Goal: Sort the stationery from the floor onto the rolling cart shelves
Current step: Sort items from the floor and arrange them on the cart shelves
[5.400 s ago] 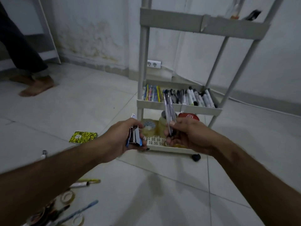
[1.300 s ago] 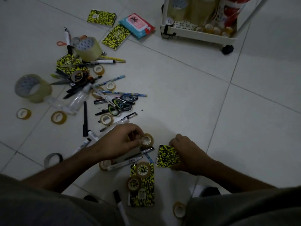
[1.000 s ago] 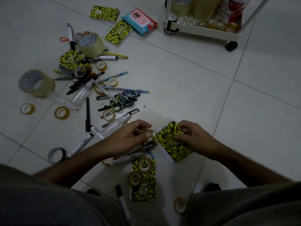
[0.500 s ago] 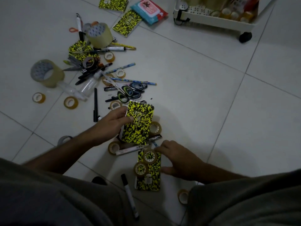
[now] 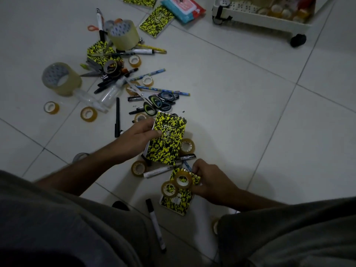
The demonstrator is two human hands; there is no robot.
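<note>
My left hand [image 5: 137, 136] grips a yellow-and-black spiral notepad [image 5: 167, 138] by its left edge, held just above the floor. My right hand [image 5: 210, 181] pinches the top edge of a second yellow-and-black notepad [image 5: 176, 201] lying on the floor below it. Two small tape rolls [image 5: 176, 185] sit on that notepad, next to my right fingers. The white rolling cart [image 5: 262, 22] stands at the top right, its bottom shelf holding several tape rolls.
A pile of scissors [image 5: 157, 103], pens, markers, small tape rolls and two big tape rolls [image 5: 61, 79] covers the floor to the left. More notepads [image 5: 156, 21] and a blue-pink packet [image 5: 183, 7] lie near the cart. A marker [image 5: 155, 224] lies between my knees.
My left hand has taken the notepad over from the right and holds it. My right hand went down to the second notepad on the floor and now pinches its top edge.
</note>
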